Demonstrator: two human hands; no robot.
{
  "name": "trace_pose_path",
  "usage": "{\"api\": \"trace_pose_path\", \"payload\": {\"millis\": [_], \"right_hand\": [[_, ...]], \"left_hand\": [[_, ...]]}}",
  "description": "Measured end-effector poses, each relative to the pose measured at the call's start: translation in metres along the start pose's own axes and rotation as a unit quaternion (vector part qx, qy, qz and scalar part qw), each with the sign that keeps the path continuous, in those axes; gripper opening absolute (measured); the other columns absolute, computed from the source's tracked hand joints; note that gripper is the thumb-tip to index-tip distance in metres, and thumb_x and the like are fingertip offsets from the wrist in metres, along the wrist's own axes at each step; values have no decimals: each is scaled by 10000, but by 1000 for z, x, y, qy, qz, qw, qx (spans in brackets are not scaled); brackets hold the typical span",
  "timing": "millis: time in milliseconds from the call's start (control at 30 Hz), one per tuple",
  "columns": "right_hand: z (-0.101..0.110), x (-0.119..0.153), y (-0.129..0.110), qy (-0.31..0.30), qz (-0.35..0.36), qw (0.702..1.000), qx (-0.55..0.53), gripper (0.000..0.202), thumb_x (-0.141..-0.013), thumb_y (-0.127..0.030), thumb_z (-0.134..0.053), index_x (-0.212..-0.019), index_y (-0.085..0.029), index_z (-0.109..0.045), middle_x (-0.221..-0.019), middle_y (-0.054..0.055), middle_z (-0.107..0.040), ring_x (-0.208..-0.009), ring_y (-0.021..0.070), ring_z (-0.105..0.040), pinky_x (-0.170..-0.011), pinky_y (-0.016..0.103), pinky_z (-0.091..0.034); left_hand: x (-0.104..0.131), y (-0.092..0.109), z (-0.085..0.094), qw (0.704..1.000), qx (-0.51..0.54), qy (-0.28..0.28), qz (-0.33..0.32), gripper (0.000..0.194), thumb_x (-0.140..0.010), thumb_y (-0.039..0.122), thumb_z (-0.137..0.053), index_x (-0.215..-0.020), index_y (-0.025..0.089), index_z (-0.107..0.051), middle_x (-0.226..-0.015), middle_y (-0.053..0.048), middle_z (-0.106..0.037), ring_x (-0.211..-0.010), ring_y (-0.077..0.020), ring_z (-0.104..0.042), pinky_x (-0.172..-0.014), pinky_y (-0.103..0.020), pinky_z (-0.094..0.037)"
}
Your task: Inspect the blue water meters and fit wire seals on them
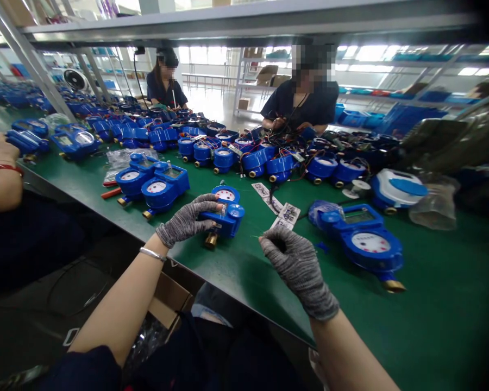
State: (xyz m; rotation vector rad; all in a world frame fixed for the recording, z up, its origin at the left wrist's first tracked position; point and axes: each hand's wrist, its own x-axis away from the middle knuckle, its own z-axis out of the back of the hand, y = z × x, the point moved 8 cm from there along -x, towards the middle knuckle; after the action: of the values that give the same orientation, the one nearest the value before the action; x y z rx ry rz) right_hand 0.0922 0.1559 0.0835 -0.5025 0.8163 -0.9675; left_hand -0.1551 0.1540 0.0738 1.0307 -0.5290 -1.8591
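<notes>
My left hand (pixel 189 220), in a grey knit glove, grips a blue water meter (pixel 228 217) on the green bench top, its thumb and fingers on the near side. The meter's round white dial and a brass pipe end show. To the right, my right hand (pixel 295 263), gloved alike, is closed in a pinch on a thin, pale strand (pixel 255 236). The strand is faint, and its full length cannot be made out. Beyond that hand a strip of printed labels (pixel 287 216) lies on the bench. A larger water meter (pixel 370 241) with a display rests to the right.
Two blue meters (pixel 158 187) stand left, beside a plastic bag (pixel 126 160) and a red stick (pixel 111 193). Rows of wired meters (pixel 224 157) line the back. A white-and-blue meter (pixel 399 187) sits at right. Two people work opposite; another person's arm (pixel 2 184) is at far left.
</notes>
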Motion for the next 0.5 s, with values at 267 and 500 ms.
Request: {"api": "trace_pose_path", "payload": {"millis": [267,500], "right_hand": [[-6,-2,-1,-14,6,999,45,166,-829,-352,-569,-798,-212,-653,-738,34,-640,-658,196,-595,-654,309,-491],[-14,-15,-9,-43,26,996,78,155,-825,-333,-574,-781,-214,-663,-721,25,-668,-653,184,-603,-628,275,-463]], "left_hand": [[0,0,2,1000,-22,12,-12,418,-797,322,-743,-1202,269,-651,-1401,-72,-509,-1283,-261,-517,-1084,-425,-448],[47,58,4,947,-79,311,4,321,-822,219,-692,-1136,221,-628,-1238,-91,-604,-1231,-254,-527,-1100,-462,-398]]}}
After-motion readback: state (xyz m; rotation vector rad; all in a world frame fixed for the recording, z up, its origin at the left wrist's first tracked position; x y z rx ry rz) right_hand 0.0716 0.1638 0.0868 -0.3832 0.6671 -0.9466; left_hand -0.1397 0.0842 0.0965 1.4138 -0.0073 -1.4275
